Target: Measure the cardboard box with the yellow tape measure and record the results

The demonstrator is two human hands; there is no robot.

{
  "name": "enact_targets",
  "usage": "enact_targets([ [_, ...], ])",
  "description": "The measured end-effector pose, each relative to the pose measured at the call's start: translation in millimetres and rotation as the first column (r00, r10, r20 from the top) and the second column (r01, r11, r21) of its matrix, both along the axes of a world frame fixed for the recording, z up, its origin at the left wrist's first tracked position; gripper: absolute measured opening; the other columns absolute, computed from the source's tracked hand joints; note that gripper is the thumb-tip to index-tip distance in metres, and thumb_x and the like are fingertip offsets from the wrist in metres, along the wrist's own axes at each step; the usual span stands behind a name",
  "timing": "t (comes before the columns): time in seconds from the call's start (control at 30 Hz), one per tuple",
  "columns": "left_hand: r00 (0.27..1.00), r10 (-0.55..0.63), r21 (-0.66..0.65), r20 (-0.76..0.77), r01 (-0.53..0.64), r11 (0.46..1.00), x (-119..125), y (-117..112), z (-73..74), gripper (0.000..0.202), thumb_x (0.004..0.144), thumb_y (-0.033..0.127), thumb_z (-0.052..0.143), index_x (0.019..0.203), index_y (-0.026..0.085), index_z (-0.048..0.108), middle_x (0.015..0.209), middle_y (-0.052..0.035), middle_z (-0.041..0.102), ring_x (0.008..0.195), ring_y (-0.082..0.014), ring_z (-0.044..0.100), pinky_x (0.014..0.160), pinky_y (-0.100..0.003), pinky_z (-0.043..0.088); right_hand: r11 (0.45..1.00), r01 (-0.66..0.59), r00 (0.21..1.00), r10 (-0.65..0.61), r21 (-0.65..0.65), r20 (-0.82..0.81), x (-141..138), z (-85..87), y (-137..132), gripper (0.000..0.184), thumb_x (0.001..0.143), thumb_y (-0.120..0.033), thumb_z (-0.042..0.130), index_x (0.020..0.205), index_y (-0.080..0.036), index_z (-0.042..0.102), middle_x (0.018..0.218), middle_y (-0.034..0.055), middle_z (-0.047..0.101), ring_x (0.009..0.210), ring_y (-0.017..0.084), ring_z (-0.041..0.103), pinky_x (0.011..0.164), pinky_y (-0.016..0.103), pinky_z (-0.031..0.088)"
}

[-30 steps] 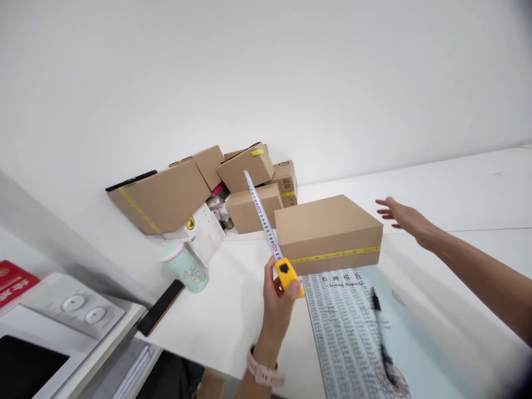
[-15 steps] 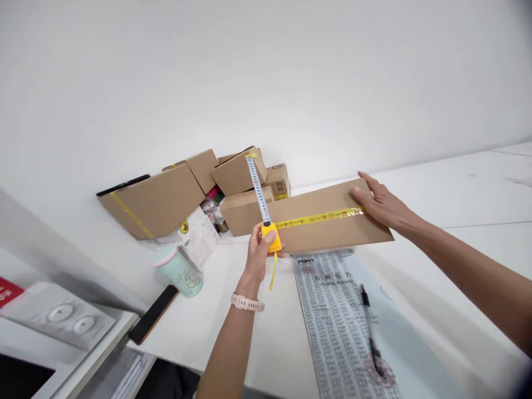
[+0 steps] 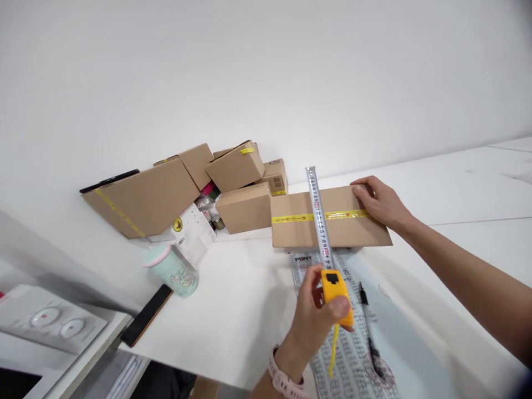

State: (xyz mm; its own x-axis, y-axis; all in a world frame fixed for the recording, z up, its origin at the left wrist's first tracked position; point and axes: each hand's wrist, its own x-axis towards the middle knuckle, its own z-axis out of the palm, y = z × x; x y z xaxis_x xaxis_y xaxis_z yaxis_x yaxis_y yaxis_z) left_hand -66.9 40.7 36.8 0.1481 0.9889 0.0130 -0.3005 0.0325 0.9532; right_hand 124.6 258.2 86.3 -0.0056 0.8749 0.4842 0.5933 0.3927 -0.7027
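My left hand (image 3: pixel 313 318) is closed around a yellow tape measure (image 3: pixel 337 299). Its silver blade (image 3: pixel 319 221) sticks out away from me, passing in front of a cardboard box (image 3: pixel 299 235) and beyond its far edge; whether it touches the box I cannot tell. A yellow strap hangs from the case. My right hand (image 3: pixel 380 202) grips the right end of the box, thumb on the face with yellow printed tape. Under and in front of the box lies a printed report (image 3: pixel 332 354), with a black pen (image 3: pixel 369 330) resting on it.
Several cardboard boxes (image 3: pixel 245 213) are piled against the wall at the back left. A mint tumbler (image 3: pixel 177 271) with a pink lid stands tilted in view by a black-topped bar (image 3: pixel 146 315). A white box with round dials (image 3: pixel 50 318) sits at far left.
My left hand has moved right and nearer to me with the tape measure, taking the blade from the box's left end to across its middle. My right hand keeps hold of the box.
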Motion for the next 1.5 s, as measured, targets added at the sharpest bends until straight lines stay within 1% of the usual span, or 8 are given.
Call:
enact_targets([
  [0.2,0.998,-0.034,-0.086,0.054,0.039,0.996,6.7,6.5,-23.4,0.065,0.069,0.052,0.079,0.119,0.022,0.051,0.115,-0.0078,0.055,0.073,-0.0163,0.068,0.047,-0.022,0.055,0.953,-0.065,0.909,-0.065,0.295,0.411,-10.4,4.0,8.6,0.046,0.090,-0.021,0.034,0.125,-0.025,0.064,0.111,0.0113,0.069,0.106,0.032,0.057,0.095,0.049,0.040],
  [0.33,0.996,-0.023,-0.131,0.092,0.035,0.991,7.0,6.4,-29.1,0.070,0.066,0.052,0.080,0.121,0.022,0.049,0.121,-0.0087,0.054,0.071,-0.0164,0.069,0.045,-0.022,0.055,0.933,-0.091,0.793,-0.143,0.348,0.592,-15.9,7.2,8.6,0.062,0.089,-0.013,0.033,0.147,-0.027,0.047,0.112,0.0135,0.063,0.102,0.032,0.053,0.085,0.047,0.039],
  [0.43,0.994,-0.053,-0.127,0.101,0.066,0.990,8.2,5.3,-31.3,0.065,0.068,0.051,0.079,0.118,0.021,0.051,0.120,-0.0085,0.055,0.072,-0.0172,0.069,0.046,-0.022,0.054,0.932,-0.107,0.747,-0.154,0.345,0.646,-16.6,8.1,10.2,0.064,0.091,-0.012,0.030,0.147,-0.035,0.047,0.116,0.0128,0.060,0.099,0.032,0.051,0.081,0.045,0.037],
  [0.6,0.995,-0.065,-0.130,0.077,0.075,0.989,10.9,5.6,-31.1,0.066,0.069,0.051,0.080,0.119,0.020,0.050,0.119,-0.0082,0.055,0.072,-0.0140,0.066,0.049,-0.022,0.055,0.936,-0.130,0.723,-0.136,0.328,0.677,-15.1,8.1,14.9,0.058,0.093,-0.016,0.032,0.140,-0.040,0.056,0.116,0.0116,0.058,0.098,0.031,0.049,0.081,0.045,0.036],
  [0.97,0.995,-0.089,-0.164,0.048,0.096,0.982,12.3,5.9,-34.7,0.088,0.065,0.054,0.084,0.133,0.021,0.040,0.110,-0.0083,0.057,0.079,-0.0162,0.063,0.058,-0.026,0.057,0.937,-0.131,0.742,-0.125,0.325,0.658,-15.0,6.0,15.2,0.054,0.096,-0.023,0.032,0.140,-0.042,0.056,0.119,0.0108,0.059,0.100,0.032,0.049,0.084,0.046,0.035],
  [1.2,0.997,-0.020,-0.143,-0.080,0.009,0.990,0.9,-11.1,-49.5,0.085,0.070,0.050,0.082,0.137,0.021,0.039,0.112,-0.0097,0.056,0.090,-0.0218,0.061,0.072,-0.033,0.055,0.924,0.008,0.814,-0.229,0.383,0.533,-17.5,-0.5,-13.8,0.058,0.098,-0.054,0.027,0.140,-0.025,0.055,0.113,0.0146,0.065,0.106,0.035,0.049,0.092,0.049,0.033],
  [1.33,0.979,0.006,-0.107,-0.205,-0.029,0.994,-12.2,-29.2,-55.0,0.077,0.072,0.042,0.081,0.135,0.021,0.042,0.105,-0.0064,0.057,0.089,-0.0196,0.057,0.079,-0.032,0.050,0.897,-0.006,0.821,-0.248,0.442,0.514,-15.7,-18.3,-34.2,0.055,0.098,-0.056,0.030,0.132,-0.025,0.060,0.118,0.0127,0.064,0.110,0.034,0.049,0.096,0.047,0.031],
  [1.5,0.966,-0.061,-0.121,-0.252,0.031,0.992,-20.3,-43.1,-61.0,0.077,0.066,0.040,0.083,0.132,0.020,0.046,0.103,-0.0063,0.056,0.089,-0.0202,0.055,0.076,-0.030,0.048,0.887,-0.076,0.806,-0.214,0.455,0.552,-9.1,-60.6,-39.3,0.048,0.099,-0.050,0.038,0.131,-0.023,0.060,0.119,0.0133,0.065,0.108,0.032,0.052,0.095,0.047,0.034],
])
